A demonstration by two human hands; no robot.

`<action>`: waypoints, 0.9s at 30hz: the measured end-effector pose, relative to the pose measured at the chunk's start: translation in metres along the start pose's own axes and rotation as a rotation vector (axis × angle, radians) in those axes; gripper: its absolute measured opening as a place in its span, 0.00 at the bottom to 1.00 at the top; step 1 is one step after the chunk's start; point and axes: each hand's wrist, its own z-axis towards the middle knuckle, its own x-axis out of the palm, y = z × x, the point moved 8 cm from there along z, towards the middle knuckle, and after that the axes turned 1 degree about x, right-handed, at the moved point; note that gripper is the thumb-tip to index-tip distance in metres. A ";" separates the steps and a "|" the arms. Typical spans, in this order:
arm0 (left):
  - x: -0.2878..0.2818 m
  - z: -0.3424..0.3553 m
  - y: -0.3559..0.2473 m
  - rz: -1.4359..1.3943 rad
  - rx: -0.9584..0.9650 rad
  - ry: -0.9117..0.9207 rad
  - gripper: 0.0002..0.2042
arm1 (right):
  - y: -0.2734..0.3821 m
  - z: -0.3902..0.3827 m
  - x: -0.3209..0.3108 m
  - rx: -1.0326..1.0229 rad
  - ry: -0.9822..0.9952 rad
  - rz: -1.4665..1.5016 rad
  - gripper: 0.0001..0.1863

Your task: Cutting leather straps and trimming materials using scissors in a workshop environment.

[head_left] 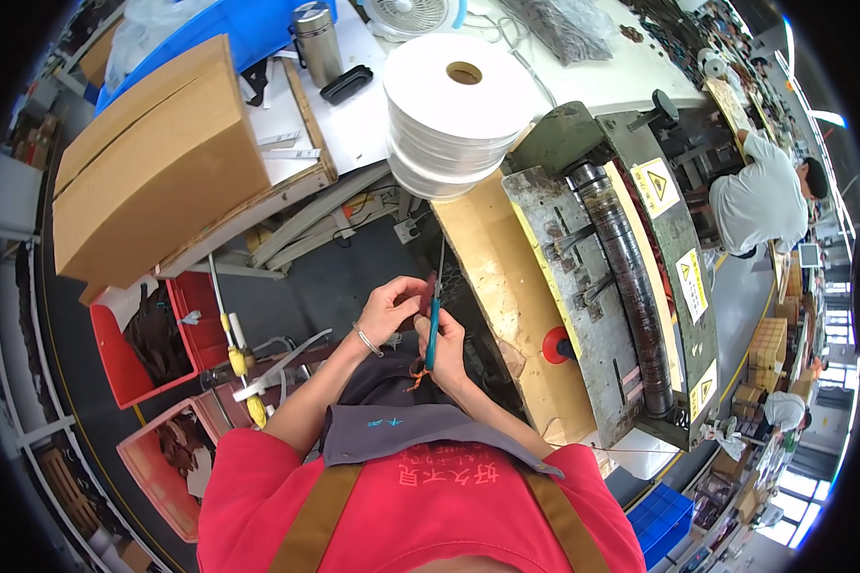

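Observation:
In front of my apron (392, 430), both my hands are close together. My right hand (448, 346) is closed round a slim teal-handled tool (434, 329), seen edge-on, that looks like scissors. Its narrow metal blade points away from me, and an orange cord (417, 376) hangs at the handle's near end. My left hand (390, 311), with a bracelet (367, 340) at the wrist, pinches a small dark reddish piece (428, 287) beside the blade. The fingers partly hide this piece, so its kind cannot be made out.
To the right stands a roller machine (626, 286) with a wooden tray (492, 258). A large white roll (457, 105) sits beyond my hands. At the left are a cardboard box (153, 172), a red bin (134, 368) and a pink bin (158, 444). Another person (763, 196) works far right.

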 end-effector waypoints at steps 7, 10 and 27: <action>0.032 0.020 0.006 0.136 0.030 0.146 0.09 | 0.017 0.001 -0.024 -0.034 -0.063 -0.001 0.03; 0.043 0.022 0.013 0.098 -0.029 0.196 0.10 | 0.034 -0.005 -0.034 -0.053 -0.081 0.013 0.05; 0.061 0.024 -0.008 0.050 -0.089 0.094 0.03 | 0.075 -0.031 -0.067 -0.121 -0.052 -0.023 0.24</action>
